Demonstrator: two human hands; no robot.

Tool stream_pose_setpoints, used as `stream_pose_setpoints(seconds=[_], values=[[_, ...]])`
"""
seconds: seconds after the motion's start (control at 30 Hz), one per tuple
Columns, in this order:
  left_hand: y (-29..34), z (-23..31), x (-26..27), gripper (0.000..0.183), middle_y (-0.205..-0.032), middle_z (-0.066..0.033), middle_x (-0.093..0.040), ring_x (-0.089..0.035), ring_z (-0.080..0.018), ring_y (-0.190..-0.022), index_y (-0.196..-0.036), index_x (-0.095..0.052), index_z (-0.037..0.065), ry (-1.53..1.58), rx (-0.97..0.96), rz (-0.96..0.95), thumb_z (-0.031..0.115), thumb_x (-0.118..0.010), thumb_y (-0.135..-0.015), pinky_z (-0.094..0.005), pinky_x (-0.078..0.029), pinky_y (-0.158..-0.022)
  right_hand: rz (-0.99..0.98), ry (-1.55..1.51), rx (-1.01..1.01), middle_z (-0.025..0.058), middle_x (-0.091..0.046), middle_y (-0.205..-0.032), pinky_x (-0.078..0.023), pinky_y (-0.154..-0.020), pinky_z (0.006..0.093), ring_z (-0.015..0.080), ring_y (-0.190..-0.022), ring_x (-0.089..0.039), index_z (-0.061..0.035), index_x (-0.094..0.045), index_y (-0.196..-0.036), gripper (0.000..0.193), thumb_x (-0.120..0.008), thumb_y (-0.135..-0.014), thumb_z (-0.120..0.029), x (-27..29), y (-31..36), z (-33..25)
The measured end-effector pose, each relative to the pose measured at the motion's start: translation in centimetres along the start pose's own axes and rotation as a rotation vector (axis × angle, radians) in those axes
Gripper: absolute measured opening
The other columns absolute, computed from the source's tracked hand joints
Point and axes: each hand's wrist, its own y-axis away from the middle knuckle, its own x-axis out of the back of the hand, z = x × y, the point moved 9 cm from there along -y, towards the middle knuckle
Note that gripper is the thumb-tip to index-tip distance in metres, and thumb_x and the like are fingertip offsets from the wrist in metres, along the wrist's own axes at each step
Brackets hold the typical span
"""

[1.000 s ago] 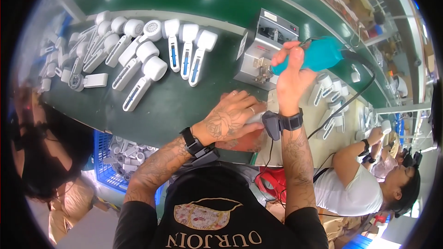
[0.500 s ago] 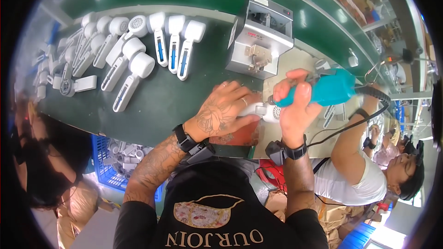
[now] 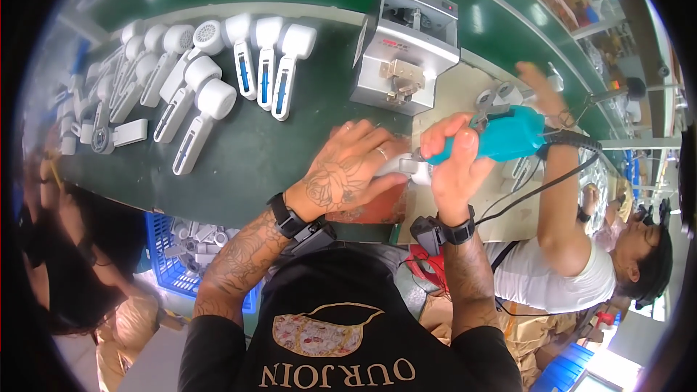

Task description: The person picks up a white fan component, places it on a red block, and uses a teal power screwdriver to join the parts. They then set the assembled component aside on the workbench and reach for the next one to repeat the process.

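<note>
Centrally, in the head view, we locate the white handheld unit (image 3: 417, 168) at the near side of the desk (image 3: 305, 152), above a reddish pad (image 3: 370, 207). Our left hand (image 3: 343, 170) is closed over the handle of this unit and covers most of it; the jointed end and part of the round head protrude beyond the fingers. Our right hand (image 3: 457, 163) grips a teal power screwdriver (image 3: 508, 136), held roughly level, its bit end pointing left at the joint. We cannot tell whether the bit makes contact. A black cable (image 3: 519, 196) curves from the rear of the tool toward our right wrist.

Beyond our hands, we note a grey metal machine (image 3: 403, 58). To its left lie three white units with blue strips (image 3: 265, 76) in their handles, and further left a cluster of similar units (image 3: 170, 72). Below the desk edge, a blue crate (image 3: 155, 250) holds loose parts. At right, a co-worker in a white shirt (image 3: 559, 287) extends an arm over the desk.
</note>
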Motion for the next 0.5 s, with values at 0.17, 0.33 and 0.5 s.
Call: stream_pose_setpoints(seconds=[0.17, 0.33, 0.5], values=[[0.1, -0.1, 0.1, 0.042, -0.105, -0.0047, -0.06, -0.056, -0.0263, -0.098, -0.119, -0.064, 0.011, -0.015, -0.006, 0.007, 0.031, -0.072, -0.083, -0.0434, -0.045, -0.087, -0.028, 0.066, 0.029, 0.0086, -0.053, -0.071, -0.046, -0.057, 0.0333, 0.0184, -0.062, -0.053, -0.0009, -0.05, -0.096, 0.038, -0.059, -0.101, -0.038, -1.0, -0.1, -0.4], [0.0, -0.4, -0.1, 0.041, -0.108, -0.0054, -0.063, -0.057, -0.0273, -0.097, -0.114, -0.066, 0.012, 0.036, 0.025, -0.031, 0.033, -0.077, -0.081, -0.0434, -0.046, -0.087, 0.004, 0.057, -0.019, 0.0085, -0.054, -0.07, -0.046, -0.057, 0.0319, 0.0185, -0.062, -0.054, 0.0013, -0.052, -0.1, 0.042, -0.058, -0.101, -0.04, -0.9, -1.4, -0.9], [0.5, -0.2, 0.2, 0.039, -0.106, -0.0043, -0.062, -0.056, -0.026, -0.096, -0.114, -0.067, 0.012, 0.003, 0.008, 0.028, 0.033, -0.076, -0.081, -0.0417, -0.046, -0.085, 0.111, 0.218, 0.165, 0.0056, -0.056, -0.069, -0.045, -0.056, 0.0293, 0.0167, -0.062, -0.057, 0.001, -0.055, -0.101, 0.038, -0.054, -0.104, -0.037, -3.2, -6.3, -3.1]])
